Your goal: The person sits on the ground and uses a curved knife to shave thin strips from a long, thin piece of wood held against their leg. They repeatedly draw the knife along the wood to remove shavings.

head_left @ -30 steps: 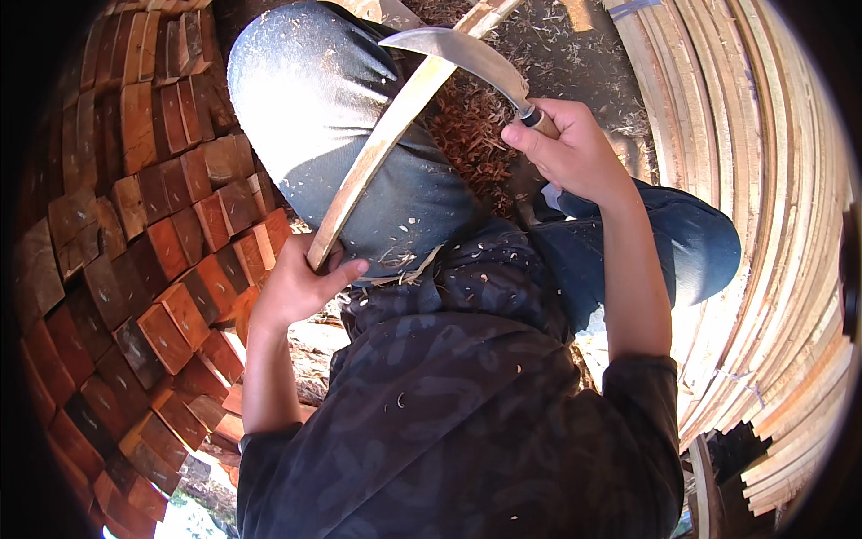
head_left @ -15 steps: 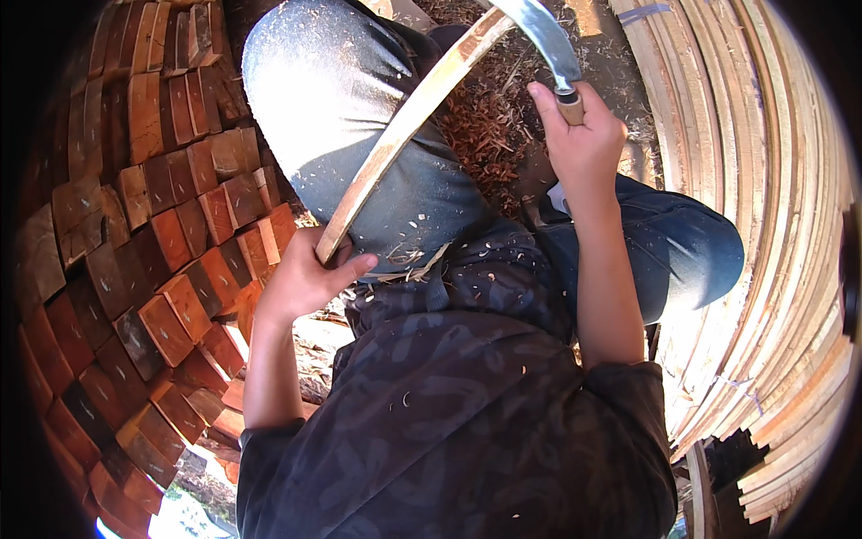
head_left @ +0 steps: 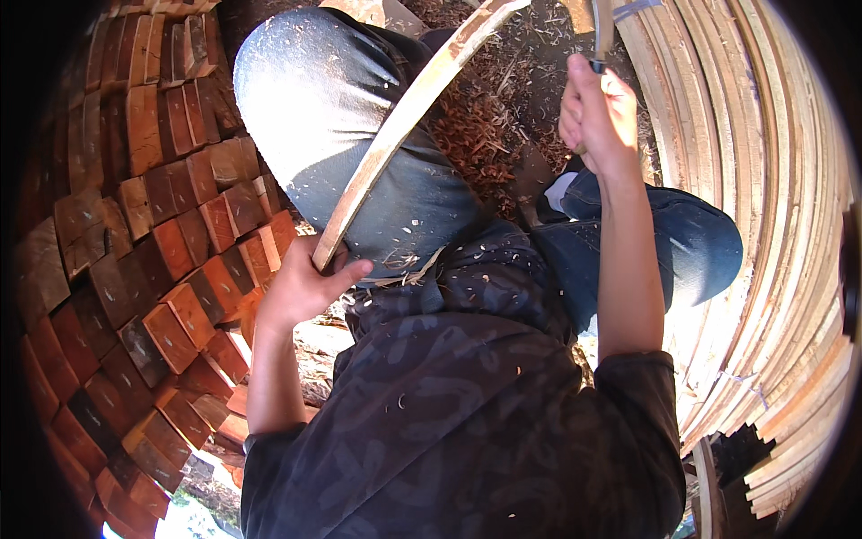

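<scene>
A long strip of wood (head_left: pixel 395 126), pale on its face with brown patches, slants across my bent left knee. Its near end is gripped by my left hand (head_left: pixel 310 280), thumb to one side. The strip's far end reaches up past the knee to the top of the picture. Off to the right, my right hand (head_left: pixel 603 117) is closed round the handle of a sickle, raised over the ground. Only part of the sickle's blade (head_left: pixel 602 31) shows, seen nearly edge-on; the top edge of the picture cuts it off. The blade is apart from the strip.
Stacked reddish-brown wood blocks (head_left: pixel 166 337) rise close on my left. Long pale planks (head_left: pixel 718 135) are piled on my right. Reddish shavings (head_left: pixel 480 139) cover the ground between my legs, and small chips lie on my trousers and shirt.
My right hand has swung right and slightly up and turned over, taking the sickle's blade away from the strip's far end. My left hand and the strip have hardly moved.
</scene>
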Demonstrator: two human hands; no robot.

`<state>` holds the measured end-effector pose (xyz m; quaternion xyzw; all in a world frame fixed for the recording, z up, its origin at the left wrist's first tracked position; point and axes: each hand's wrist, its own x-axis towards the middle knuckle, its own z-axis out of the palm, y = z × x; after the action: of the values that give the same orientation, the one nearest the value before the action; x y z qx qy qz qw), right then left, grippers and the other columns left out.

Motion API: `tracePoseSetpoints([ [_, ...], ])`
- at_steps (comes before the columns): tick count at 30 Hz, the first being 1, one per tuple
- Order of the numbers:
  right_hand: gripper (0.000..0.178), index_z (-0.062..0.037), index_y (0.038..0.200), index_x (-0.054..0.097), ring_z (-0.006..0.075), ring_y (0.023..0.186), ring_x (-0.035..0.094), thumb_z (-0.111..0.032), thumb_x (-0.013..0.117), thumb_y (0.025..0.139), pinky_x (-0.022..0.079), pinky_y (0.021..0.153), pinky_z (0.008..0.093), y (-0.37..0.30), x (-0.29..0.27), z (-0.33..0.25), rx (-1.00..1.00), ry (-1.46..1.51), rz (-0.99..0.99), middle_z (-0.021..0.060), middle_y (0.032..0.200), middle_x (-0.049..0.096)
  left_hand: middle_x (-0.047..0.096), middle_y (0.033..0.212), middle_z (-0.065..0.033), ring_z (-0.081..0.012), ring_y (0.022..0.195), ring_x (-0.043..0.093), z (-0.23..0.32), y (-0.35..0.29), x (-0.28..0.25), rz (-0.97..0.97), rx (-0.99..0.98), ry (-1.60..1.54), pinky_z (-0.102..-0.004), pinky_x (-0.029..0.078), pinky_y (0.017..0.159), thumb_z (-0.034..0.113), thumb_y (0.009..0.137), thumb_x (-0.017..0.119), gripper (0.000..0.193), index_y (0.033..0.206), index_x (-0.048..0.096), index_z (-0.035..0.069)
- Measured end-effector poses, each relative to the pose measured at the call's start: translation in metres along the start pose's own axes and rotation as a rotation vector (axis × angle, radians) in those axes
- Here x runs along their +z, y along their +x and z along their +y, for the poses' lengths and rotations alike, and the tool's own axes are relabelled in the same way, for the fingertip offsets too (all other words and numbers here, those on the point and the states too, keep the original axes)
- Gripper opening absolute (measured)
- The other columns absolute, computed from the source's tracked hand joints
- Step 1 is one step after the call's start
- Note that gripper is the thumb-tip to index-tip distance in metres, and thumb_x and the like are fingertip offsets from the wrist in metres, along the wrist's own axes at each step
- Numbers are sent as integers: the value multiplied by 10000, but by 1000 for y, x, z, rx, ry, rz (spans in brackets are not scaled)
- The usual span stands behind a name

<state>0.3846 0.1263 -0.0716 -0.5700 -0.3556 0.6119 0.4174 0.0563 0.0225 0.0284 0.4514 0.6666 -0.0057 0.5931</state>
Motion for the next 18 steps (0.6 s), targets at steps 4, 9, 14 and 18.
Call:
tracePoseSetpoints([
  [4, 378, -111, 617, 451, 40, 330, 360, -281, 623, 908, 296, 319, 215, 2, -20, -21, -40, -34, -50, -45, 444, 412, 361, 494, 29, -65, 510, 340, 4, 0, 1, -3, -30, -61, -274, 289, 456, 216, 771, 764, 470, 539, 383, 67],
  [9, 266, -23, 784, 626, 7, 500, 338, -270, 699, 847, 266, 446, 227, -20, 18, -15, 89, -263, -535, -90, 527, 389, 361, 496, 36, -63, 508, 336, 2, 1, 2, -1, 21, -5, -273, 284, 452, 211, 772, 763, 471, 537, 380, 69],
  [14, 248, -31, 860, 670, 16, 506, 326, -276, 702, 841, 256, 464, 225, -15, 15, -19, 109, -229, -443, -101, 541, 386, 361, 499, 39, -63, 505, 334, -1, 1, 0, 1, 1, -23, -272, 285, 448, 212, 775, 761, 474, 534, 377, 73],
  [18, 237, -41, 838, 656, 19, 508, 320, -275, 697, 847, 253, 464, 228, -16, 16, -16, 86, -278, -447, -93, 528, 374, 362, 506, 45, -62, 505, 329, 1, -1, 2, 6, 27, -14, -270, 279, 450, 200, 777, 758, 467, 537, 376, 81],
])
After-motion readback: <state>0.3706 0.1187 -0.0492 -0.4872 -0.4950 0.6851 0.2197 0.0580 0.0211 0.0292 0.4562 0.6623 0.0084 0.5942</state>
